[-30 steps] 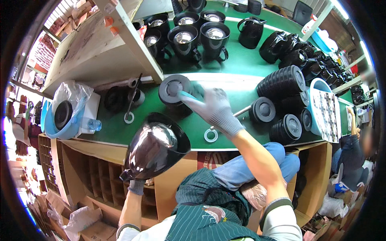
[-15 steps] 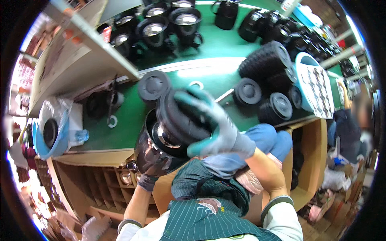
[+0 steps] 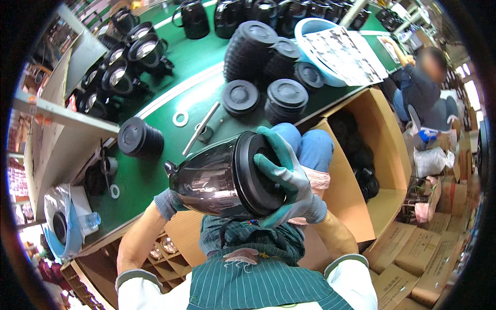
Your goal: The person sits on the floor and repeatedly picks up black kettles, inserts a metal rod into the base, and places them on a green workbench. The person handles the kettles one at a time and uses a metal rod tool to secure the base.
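Observation:
A shiny dark kettle body [image 3: 209,181] lies on its side over my lap, spout toward the left. A round black base disc [image 3: 256,173] sits against its bottom end. My right hand [image 3: 287,181], in a green and grey glove, presses flat on that disc with fingers wrapped over its rim. My left hand [image 3: 166,202], in a grey glove, holds the kettle body from underneath and is mostly hidden behind it.
On the green bench [image 3: 170,155] lie a stack of black discs [image 3: 138,137], more disc stacks [image 3: 268,67], white rings [image 3: 180,119], a metal rod [image 3: 200,129] and kettles [image 3: 129,62]. An open cardboard box [image 3: 380,170] stands right. Another person [image 3: 426,88] sits far right.
My right hand took a black disc off the bench and brought it onto the kettle's bottom. The kettle has turned on its side and moved right, over my lap.

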`<state>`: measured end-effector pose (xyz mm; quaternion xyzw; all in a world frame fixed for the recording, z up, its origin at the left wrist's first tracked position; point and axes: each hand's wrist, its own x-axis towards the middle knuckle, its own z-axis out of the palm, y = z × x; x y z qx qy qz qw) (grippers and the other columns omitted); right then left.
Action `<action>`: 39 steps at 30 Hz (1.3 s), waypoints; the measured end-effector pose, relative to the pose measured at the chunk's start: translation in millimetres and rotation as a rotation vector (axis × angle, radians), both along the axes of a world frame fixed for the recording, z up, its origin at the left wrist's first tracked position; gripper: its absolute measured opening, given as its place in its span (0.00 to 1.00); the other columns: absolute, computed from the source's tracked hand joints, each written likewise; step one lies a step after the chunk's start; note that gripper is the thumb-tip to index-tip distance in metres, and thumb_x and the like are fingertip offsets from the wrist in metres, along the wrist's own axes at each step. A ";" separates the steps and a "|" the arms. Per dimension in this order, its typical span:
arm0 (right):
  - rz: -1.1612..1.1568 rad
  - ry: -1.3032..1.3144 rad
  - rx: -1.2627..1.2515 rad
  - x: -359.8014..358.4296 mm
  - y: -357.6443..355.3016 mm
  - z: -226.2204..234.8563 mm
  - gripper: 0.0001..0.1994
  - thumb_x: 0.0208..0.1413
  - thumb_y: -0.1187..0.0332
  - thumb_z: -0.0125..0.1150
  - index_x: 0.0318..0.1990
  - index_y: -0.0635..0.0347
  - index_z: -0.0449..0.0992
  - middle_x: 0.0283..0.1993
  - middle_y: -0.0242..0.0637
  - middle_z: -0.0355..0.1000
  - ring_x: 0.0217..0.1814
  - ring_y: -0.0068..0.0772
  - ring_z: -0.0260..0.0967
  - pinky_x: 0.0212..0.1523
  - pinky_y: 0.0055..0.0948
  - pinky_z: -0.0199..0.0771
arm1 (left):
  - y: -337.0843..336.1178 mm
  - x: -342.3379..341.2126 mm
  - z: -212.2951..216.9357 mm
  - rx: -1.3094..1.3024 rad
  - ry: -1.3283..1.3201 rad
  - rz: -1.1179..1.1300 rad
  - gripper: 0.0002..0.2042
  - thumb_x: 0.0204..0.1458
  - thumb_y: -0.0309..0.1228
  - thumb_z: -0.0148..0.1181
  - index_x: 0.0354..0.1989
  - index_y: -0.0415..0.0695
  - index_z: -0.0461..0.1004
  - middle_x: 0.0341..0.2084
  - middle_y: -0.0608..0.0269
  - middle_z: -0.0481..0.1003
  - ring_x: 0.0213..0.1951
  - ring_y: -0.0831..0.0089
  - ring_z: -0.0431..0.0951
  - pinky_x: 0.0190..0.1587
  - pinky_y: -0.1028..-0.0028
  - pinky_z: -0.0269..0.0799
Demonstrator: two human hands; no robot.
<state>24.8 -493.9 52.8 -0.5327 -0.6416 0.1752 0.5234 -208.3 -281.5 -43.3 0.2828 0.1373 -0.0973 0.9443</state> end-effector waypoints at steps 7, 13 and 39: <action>-0.094 0.380 0.103 20.0 -44.4 -0.3 0.51 0.26 0.48 0.89 0.64 0.60 0.78 0.79 0.62 0.48 0.80 0.62 0.51 0.75 0.51 0.58 | -33.2 46.4 13.0 0.356 -0.305 -0.184 0.26 0.65 0.27 0.60 0.71 0.45 0.63 0.71 0.57 0.64 0.65 0.64 0.72 0.72 0.60 0.66; -0.148 0.123 0.168 45.5 -55.4 -3.3 0.50 0.25 0.45 0.88 0.61 0.59 0.80 0.78 0.62 0.50 0.79 0.64 0.51 0.76 0.51 0.53 | -42.2 57.0 14.7 0.313 -0.267 -0.246 0.29 0.63 0.27 0.62 0.72 0.44 0.62 0.71 0.56 0.65 0.66 0.63 0.71 0.72 0.60 0.66; -0.203 0.783 -0.219 19.3 -34.9 -11.8 0.53 0.57 0.47 0.70 0.81 0.59 0.44 0.84 0.47 0.41 0.85 0.37 0.38 0.81 0.39 0.39 | 9.6 4.1 -119.9 0.889 -0.144 -0.073 0.39 0.49 0.36 0.77 0.71 0.45 0.66 0.66 0.55 0.71 0.64 0.54 0.72 0.68 0.52 0.67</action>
